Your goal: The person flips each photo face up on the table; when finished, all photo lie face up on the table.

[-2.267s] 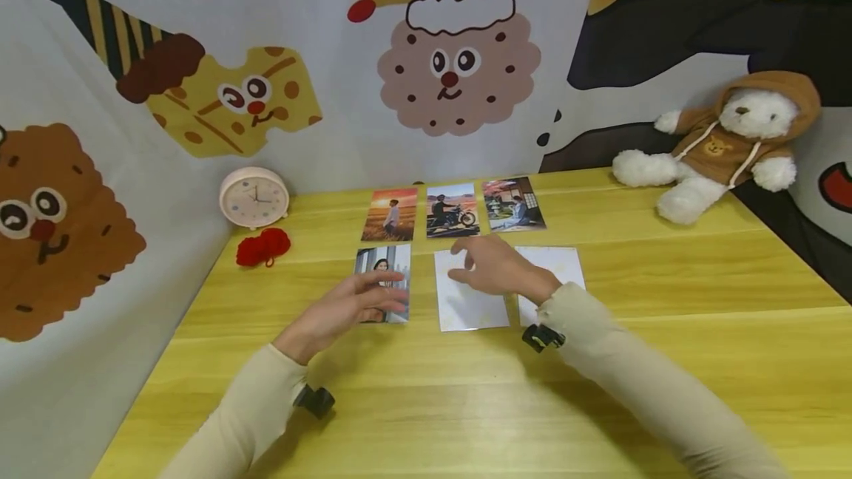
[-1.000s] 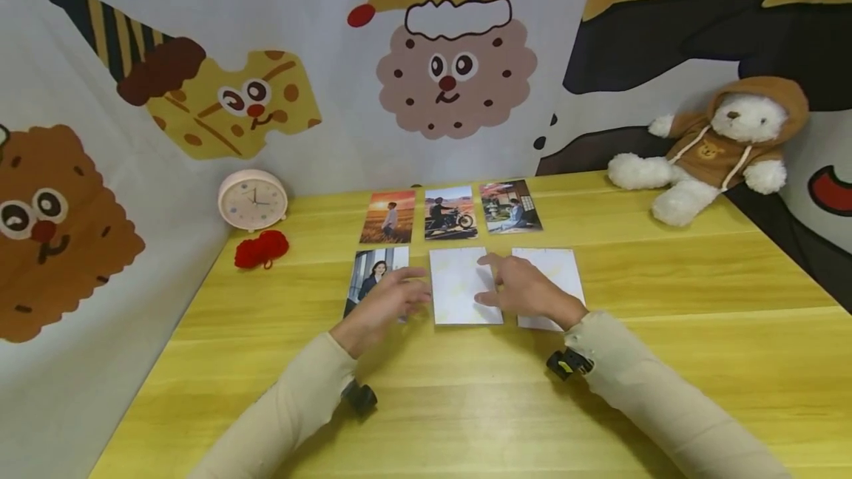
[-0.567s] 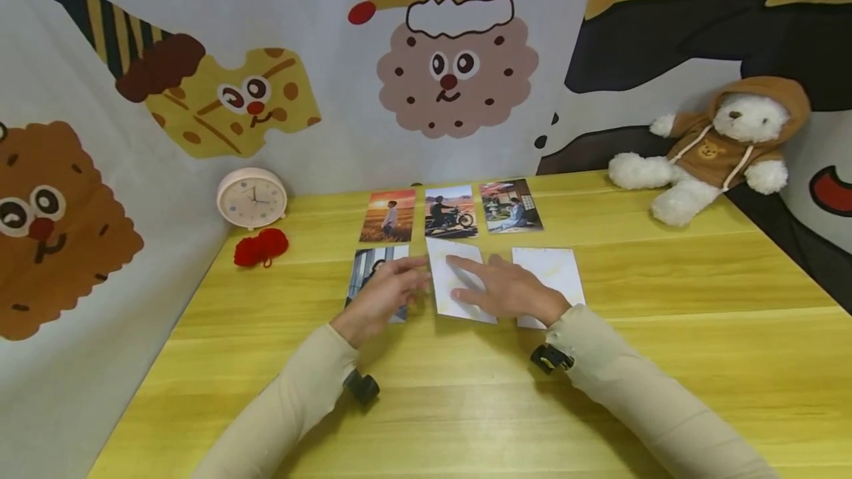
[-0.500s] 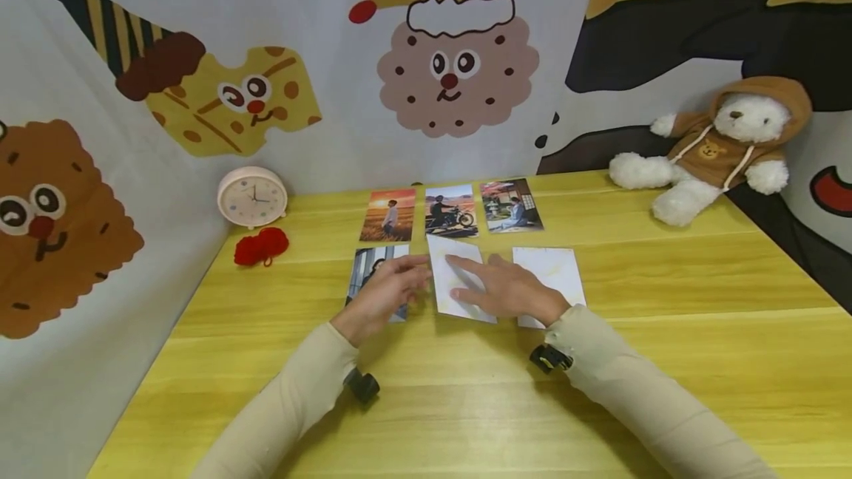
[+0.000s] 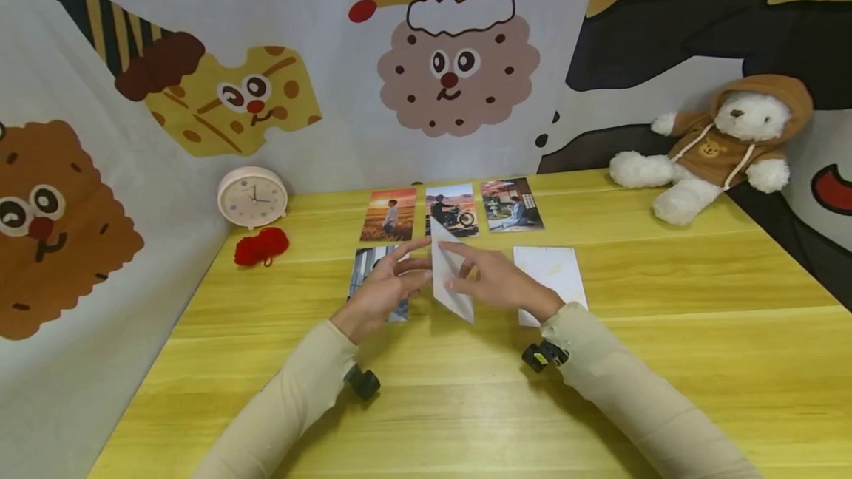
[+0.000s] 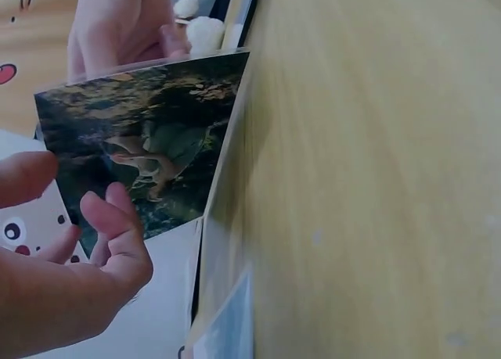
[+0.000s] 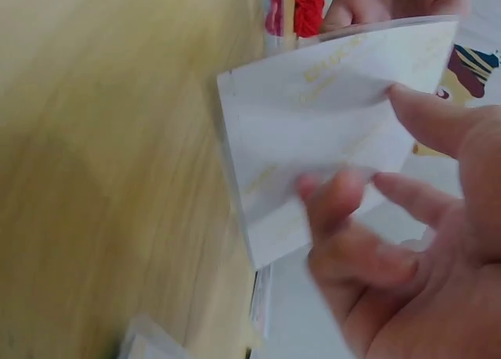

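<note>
A photo card (image 5: 447,276) stands tilted on edge between my hands, its left side raised. Its dark green picture face (image 6: 156,148), with a pale figure in it, is toward my left hand (image 5: 382,290). Those left fingers reach its raised edge, slightly bent, with the thumb over the picture side. On the white back (image 7: 274,148), fingers of my right hand (image 5: 495,279) touch the surface, extended or loosely bent. Partly under my left hand lies a portrait photo (image 5: 362,268). Beyond my right wrist lies another white-backed card (image 5: 555,272).
Three photos lie in the back row: a wheat field photo (image 5: 389,214), a motorcycle photo (image 5: 459,205) and a garden photo (image 5: 512,204). A clock (image 5: 253,198) and red yarn (image 5: 262,247) sit at the left. A teddy bear (image 5: 719,143) leans at the back right.
The middle white card, flat one second ago, has had its left edge raised until it stands steeply. My left hand has come in from the left to meet it; the right has shifted slightly left.
</note>
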A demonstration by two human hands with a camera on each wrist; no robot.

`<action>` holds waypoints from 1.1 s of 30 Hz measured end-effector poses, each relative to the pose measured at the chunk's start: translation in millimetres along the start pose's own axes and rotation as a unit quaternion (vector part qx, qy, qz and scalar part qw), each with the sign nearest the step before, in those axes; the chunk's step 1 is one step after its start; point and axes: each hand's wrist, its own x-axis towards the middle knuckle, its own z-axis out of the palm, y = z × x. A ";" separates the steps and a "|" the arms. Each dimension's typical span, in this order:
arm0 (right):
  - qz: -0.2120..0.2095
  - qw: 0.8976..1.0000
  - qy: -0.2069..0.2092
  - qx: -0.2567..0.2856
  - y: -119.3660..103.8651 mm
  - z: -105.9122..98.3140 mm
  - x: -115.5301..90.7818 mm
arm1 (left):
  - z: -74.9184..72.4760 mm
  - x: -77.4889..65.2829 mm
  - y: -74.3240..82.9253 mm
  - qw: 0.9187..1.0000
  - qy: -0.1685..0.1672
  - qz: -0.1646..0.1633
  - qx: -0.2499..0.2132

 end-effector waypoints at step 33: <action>0.088 0.970 0.016 0.227 4.7 -27.8 -13.0 | -7.7 10.0 -3.9 0.981 -0.006 -0.029 0.190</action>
